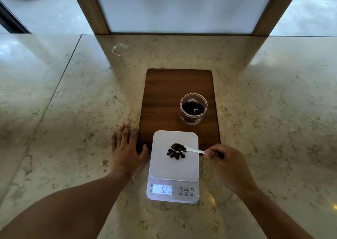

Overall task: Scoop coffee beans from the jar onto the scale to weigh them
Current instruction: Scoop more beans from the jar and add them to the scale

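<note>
A white digital scale (164, 169) sits on the marble counter, its lit display reading 027. A small pile of dark coffee beans (176, 155) lies on its platform. My right hand (226, 164) pinches the handle of a white plastic spoon (193, 149), whose bowl holds more beans just above the pile. An open clear jar (193, 108) with beans inside stands on a dark wooden board (164, 96) behind the scale. My left hand (125, 151) rests flat on the counter, fingers spread, left of the scale and touching the board's corner.
The marble counter (73, 111) spreads wide on both sides. A clear, dome-like glass object (120, 49) lies at the back left. A wood-framed white panel (182, 7) rises at the counter's far edge.
</note>
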`<state>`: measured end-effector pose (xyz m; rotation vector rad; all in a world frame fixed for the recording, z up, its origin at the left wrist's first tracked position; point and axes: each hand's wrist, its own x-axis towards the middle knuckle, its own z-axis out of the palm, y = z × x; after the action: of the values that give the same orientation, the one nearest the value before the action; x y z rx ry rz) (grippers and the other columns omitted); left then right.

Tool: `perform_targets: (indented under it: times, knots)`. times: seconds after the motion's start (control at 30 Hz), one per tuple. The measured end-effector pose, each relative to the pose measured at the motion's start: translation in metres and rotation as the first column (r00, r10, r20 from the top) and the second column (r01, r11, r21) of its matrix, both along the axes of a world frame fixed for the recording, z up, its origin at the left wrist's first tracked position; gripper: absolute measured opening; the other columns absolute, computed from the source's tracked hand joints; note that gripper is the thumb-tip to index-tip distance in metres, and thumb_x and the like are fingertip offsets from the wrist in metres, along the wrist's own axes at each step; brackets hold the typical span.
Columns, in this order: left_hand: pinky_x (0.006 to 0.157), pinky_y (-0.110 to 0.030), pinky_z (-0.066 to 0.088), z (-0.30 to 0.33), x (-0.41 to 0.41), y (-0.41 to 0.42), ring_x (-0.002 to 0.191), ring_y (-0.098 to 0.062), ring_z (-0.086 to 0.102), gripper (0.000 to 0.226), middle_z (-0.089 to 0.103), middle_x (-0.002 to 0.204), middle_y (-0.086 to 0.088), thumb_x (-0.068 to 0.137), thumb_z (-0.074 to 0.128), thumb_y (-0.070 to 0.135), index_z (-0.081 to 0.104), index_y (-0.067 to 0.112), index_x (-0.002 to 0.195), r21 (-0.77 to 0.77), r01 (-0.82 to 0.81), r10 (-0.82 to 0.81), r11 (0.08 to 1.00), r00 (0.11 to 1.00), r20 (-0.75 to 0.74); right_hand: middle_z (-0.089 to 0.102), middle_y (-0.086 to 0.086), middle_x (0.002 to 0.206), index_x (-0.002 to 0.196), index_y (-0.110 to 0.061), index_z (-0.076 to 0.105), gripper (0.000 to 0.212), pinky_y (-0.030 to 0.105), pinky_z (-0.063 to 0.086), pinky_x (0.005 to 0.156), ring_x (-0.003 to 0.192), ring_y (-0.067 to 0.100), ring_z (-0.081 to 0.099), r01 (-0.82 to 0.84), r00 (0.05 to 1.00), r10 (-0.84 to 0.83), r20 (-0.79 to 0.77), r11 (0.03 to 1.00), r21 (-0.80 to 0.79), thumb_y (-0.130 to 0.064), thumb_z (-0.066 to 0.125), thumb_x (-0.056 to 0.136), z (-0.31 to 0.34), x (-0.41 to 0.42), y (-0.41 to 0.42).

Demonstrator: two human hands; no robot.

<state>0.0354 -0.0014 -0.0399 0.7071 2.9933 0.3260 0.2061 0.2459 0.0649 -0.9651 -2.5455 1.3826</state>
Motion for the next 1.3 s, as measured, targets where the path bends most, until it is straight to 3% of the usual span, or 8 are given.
perform_targets:
  times: [0.13,0.27,0.43,0.6,0.77,1.3]
  knots:
    - [0.122,-0.046,-0.005,0.0016,0.0003,-0.0001,0.153,-0.021,-0.008,0.076,0.013,0.165,-0.013,0.089,0.033,0.055,0.022,0.017,0.154,-0.004,0.001,-0.001,1.000,1.000,0.007,0.062,-0.006,0.057,0.072,-0.022,0.072,0.017,0.017,0.038,0.048,0.056,0.006,0.053,0.002,0.999,0.000,-0.033,0.999,0.052,-0.015,0.068,0.088,0.0005,0.0000,-0.0012]
    - [0.122,-0.046,-0.005,0.0032,0.0012,0.0007,0.152,-0.021,-0.009,0.077,0.010,0.166,-0.013,0.089,0.031,0.055,0.021,0.017,0.155,0.001,-0.001,0.001,1.000,1.000,0.014,0.059,-0.009,0.055,0.073,-0.021,0.070,0.016,0.014,0.032,0.045,0.054,0.005,0.052,-0.005,0.998,0.011,-0.056,0.995,0.095,-0.015,0.069,0.087,0.0014,0.0008,-0.0010]
    - [0.122,-0.047,-0.005,0.0042,0.0017,0.0008,0.152,-0.021,-0.011,0.077,0.007,0.166,-0.012,0.089,0.029,0.056,0.019,0.017,0.155,-0.010,0.003,-0.003,1.000,1.000,0.023,0.059,-0.009,0.059,0.073,-0.017,0.069,0.015,0.021,0.035,0.049,0.058,0.008,0.053,-0.013,0.993,0.030,-0.113,0.989,0.150,-0.012,0.068,0.087,0.0043,0.0021,-0.0018]
    - [0.123,-0.047,-0.004,0.0050,0.0019,0.0007,0.152,-0.021,-0.010,0.078,0.009,0.166,-0.012,0.089,0.030,0.056,0.020,0.016,0.155,-0.001,0.001,-0.001,1.000,1.000,0.023,0.058,-0.010,0.061,0.072,-0.014,0.067,0.016,0.010,0.034,0.052,0.061,0.008,0.053,-0.023,0.981,0.060,-0.186,0.980,0.195,-0.008,0.069,0.086,0.0086,0.0026,-0.0014]
    - [0.122,-0.047,-0.004,0.0067,0.0021,0.0016,0.153,-0.021,-0.009,0.078,0.010,0.166,-0.012,0.088,0.029,0.056,0.019,0.017,0.155,-0.003,-0.003,0.003,1.000,0.999,0.033,0.056,-0.007,0.061,0.070,-0.015,0.065,0.018,0.012,0.033,0.051,0.060,0.013,0.052,-0.026,0.974,0.078,-0.213,0.970,0.240,-0.007,0.069,0.086,0.0075,0.0011,0.0008]
    - [0.122,-0.047,-0.006,0.0070,0.0019,0.0011,0.152,-0.021,-0.011,0.078,0.008,0.166,-0.013,0.089,0.030,0.056,0.019,0.016,0.155,-0.002,0.007,-0.007,1.000,0.999,0.038,0.060,-0.009,0.062,0.073,-0.019,0.068,0.015,0.013,0.036,0.051,0.062,0.013,0.054,0.040,0.977,0.003,-0.213,0.979,0.198,-0.012,0.069,0.087,0.0003,0.0007,-0.0002]
